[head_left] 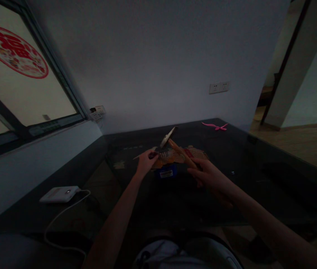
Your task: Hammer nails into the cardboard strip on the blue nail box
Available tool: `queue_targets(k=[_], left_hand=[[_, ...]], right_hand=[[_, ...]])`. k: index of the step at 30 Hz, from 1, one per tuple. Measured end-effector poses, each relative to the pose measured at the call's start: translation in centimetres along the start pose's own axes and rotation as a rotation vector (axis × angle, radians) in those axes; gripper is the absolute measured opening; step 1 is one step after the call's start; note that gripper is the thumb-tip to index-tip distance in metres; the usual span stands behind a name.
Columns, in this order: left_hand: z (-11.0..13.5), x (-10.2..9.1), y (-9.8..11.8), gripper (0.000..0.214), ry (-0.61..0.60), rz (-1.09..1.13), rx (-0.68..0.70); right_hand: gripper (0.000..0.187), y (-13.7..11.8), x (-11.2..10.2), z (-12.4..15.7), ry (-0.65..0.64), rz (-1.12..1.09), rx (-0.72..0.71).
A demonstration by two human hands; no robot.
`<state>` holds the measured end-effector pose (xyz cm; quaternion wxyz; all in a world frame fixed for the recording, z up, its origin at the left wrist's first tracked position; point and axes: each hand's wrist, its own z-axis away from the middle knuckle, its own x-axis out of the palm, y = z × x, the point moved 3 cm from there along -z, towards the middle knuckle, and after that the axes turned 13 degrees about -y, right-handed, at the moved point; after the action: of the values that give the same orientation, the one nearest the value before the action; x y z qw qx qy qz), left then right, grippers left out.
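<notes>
My right hand is closed round the wooden handle of a hammer. The hammer's metal head is raised over a flat tan piece, which looks like cardboard and carries dark lettering and a red patch. At the left end of that piece, my left hand pinches a small dark reddish-brown object whose kind I cannot make out. A thin pale pointed tip sticks out left of this hand. Under the tan piece sits a blue box with a white label.
The dark glossy table stands against a wall. A white power bank with a white cable lies at the left. A pink ribbon-like thing lies at the far right corner. Wall sockets are above the table.
</notes>
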<state>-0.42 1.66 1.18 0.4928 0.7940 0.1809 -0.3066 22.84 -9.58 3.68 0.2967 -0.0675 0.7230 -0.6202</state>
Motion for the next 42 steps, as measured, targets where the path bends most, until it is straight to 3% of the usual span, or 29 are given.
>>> queue_targets(k=[13,21,28,33,37,39,42], left_hand=[[-0.5,0.2,-0.3,0.013,-0.009,-0.078,-0.051],[-0.5,0.3,-0.6,0.015,0.007,-0.069,-0.058],[-0.1,0.3,0.0,0.014,-0.007,0.019,-0.030],[2.2,-0.7,0.1,0.031,0.162,0.095,0.066],[5.7,-1.5,-0.4,0.032,0.342,0.193,0.047],[7.3,-1.3,-1.3,0.032,0.339,0.269,-0.012],[8.8,0.1,-3.0,0.036,0.224,0.421,-0.129]], right_hand=[[0.033,-0.2,0.2,0.9,-0.007,-0.040,0.037],[0.037,0.4,0.3,2.4,0.079,-0.056,0.070],[0.053,1.2,1.8,5.3,0.177,-0.318,0.092],[0.055,3.2,3.1,8.7,0.344,-0.653,0.069],[0.050,6.1,3.1,11.6,0.416,-0.754,0.039],[0.046,7.4,3.3,12.8,0.402,-0.773,0.021],[0.043,8.6,4.0,14.0,0.375,-0.841,0.012]])
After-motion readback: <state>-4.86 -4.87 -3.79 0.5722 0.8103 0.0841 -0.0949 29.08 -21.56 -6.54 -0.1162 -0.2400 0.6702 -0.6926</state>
